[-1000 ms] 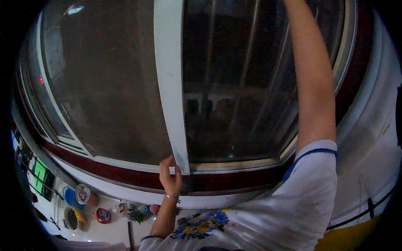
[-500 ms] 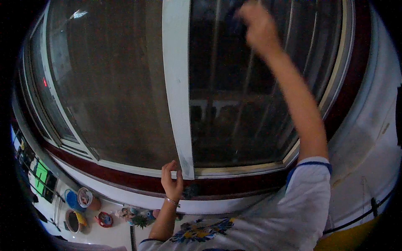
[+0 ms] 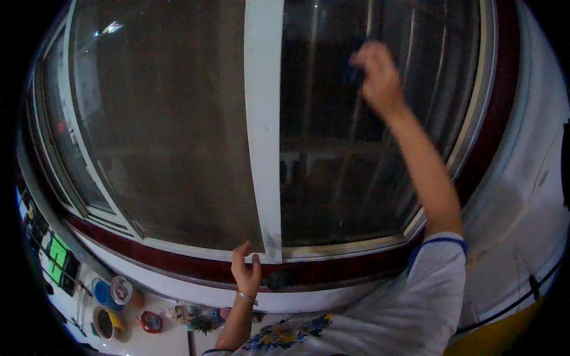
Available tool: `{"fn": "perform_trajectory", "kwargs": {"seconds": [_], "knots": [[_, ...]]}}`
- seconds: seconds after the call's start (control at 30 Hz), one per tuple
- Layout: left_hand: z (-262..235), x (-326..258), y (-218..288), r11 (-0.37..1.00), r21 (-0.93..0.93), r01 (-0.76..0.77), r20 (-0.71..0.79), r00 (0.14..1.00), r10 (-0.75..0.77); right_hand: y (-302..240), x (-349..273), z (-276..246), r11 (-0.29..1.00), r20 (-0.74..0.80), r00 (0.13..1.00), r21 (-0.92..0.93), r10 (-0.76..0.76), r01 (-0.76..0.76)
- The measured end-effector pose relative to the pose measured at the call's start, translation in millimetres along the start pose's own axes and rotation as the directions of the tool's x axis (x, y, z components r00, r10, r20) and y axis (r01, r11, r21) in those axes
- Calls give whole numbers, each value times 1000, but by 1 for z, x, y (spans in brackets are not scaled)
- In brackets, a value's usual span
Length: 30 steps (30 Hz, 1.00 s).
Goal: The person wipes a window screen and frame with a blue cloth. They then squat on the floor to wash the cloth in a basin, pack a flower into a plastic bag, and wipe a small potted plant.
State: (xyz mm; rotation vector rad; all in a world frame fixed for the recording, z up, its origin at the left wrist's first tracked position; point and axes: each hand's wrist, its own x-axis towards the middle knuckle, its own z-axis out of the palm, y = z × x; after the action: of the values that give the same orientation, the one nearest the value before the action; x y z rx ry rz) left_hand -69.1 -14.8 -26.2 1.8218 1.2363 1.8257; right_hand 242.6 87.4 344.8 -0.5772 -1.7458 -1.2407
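My right hand [image 3: 380, 80] is raised in front of the dark right window pane [image 3: 332, 196]. Its curled, blurred fingers hold a dark blue, cloth-like thing [image 3: 352, 70], mostly hidden by the hand and the dark glass. Low down, my left hand [image 3: 246, 272], with a bangle on its wrist, is by the bottom window frame, near the foot of the white upright [image 3: 266, 136]. Thumb and fingers there are apart and loosely bent, with nothing seen between them. Beside that hand, a dark crumpled thing [image 3: 274, 281] lies on the dark red sill [image 3: 338, 268].
A brownish pane [image 3: 166, 130] fills the left of the window. Below at left stand a blue bucket [image 3: 105, 293], a pinkish bucket [image 3: 135, 298] and a round pot [image 3: 104, 323]. A red bowl [image 3: 151, 322] and a small green plant [image 3: 203, 324] are near the wall.
My right hand has come down along the right pane with the dark blue thing. The left hand stays by the lower frame; the whole view has shifted slightly.
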Motion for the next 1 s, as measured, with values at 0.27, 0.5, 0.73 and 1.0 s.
{"fn": "perform_trajectory", "kwargs": {"seconds": [0.27, 0.5, 0.73, 1.0], "knots": [[18, 13, 4, 996, -56, -64, -26, 998, 63, 86, 245, -40, 910, -289, 903, -175, 318, -376], [-20, 19, -2, 987, 75, -141, 33, 990, 139, -74, 32, 45, 963, 6, 999, 264, 53, -53], [-15, 18, 8, 990, -38, -138, 166, 976, 143, -104, -118, -7, 949, 335, 936, 315, -108, -3], [-15, 0, -11, 996, -77, -48, 281, 957, 68, -163, -292, -33, 958, 565, 815, 283, -128, -46]]}}
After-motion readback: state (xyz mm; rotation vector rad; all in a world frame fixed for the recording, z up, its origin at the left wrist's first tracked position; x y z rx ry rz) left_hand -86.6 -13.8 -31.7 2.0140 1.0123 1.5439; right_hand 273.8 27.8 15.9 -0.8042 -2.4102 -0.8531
